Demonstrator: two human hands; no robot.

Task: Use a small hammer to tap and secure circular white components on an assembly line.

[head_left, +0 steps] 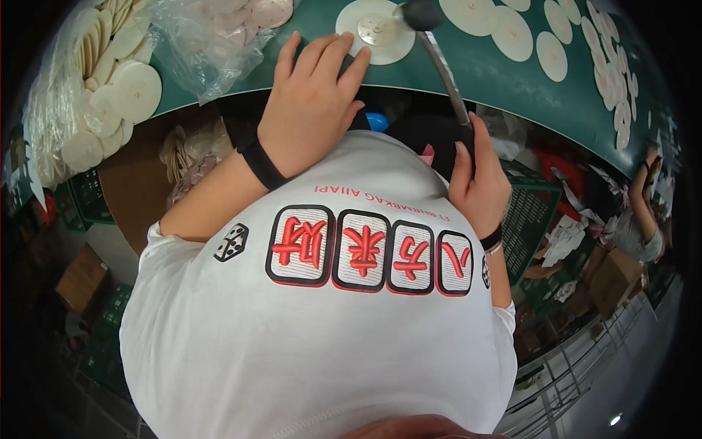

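Note:
A round cream disc (374,50) with a small metallic centre lies flat on the green tabletop. Spread fingers of my left hand (311,110) rest at its near left edge, with nothing grasped. My right hand (479,179) is closed around the dark grip of a hammer (445,77). Its metal shaft slants up and left, and the dark, rounded head is over or just beyond the disc's right edge. Blur at the head hides whether it touches the disc.
Clear bags of cream discs (135,91) and pinkish discs (270,11) sit to the left. Several loose discs (512,33) lie on the green table (482,80) at right. Below stands a green crate (530,219). Another person's arm (643,194) reaches in at far right.

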